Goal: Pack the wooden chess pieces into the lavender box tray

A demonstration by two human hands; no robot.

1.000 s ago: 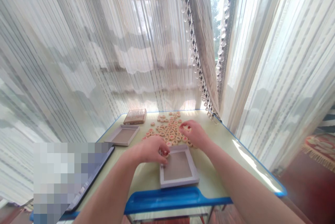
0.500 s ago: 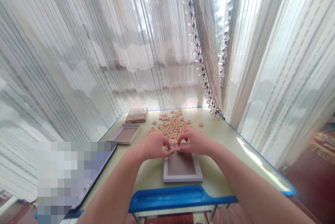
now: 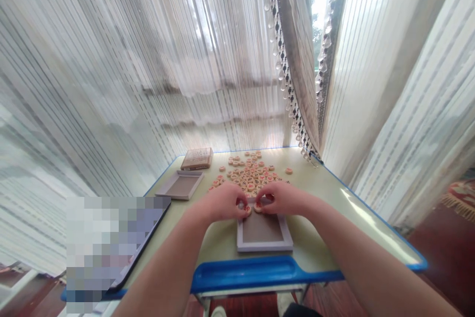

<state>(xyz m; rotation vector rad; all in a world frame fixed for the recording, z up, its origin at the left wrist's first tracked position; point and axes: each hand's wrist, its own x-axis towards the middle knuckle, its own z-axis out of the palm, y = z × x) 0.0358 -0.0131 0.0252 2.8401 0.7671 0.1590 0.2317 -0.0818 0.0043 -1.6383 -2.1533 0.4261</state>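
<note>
Left hand [image 3: 222, 202] and right hand [image 3: 284, 198] each pinch a round game piece [image 3: 247, 209] at the far edge of the shallow tray [image 3: 264, 245] on the table [image 3: 326, 193]. Risk — a piece slips off the rim, or a wrist knocks the loose pile [image 3: 250, 173] just behind.

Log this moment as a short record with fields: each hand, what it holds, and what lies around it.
left hand: left hand pinches a round wooden piece at the far edge of the near tray
right hand: right hand pinches a second round piece beside it
grip: fingertips only, both hands
pile: loose pieces spread beyond the hands
left side: second tray, wooden box behind it
surface: table with blue rim
</note>
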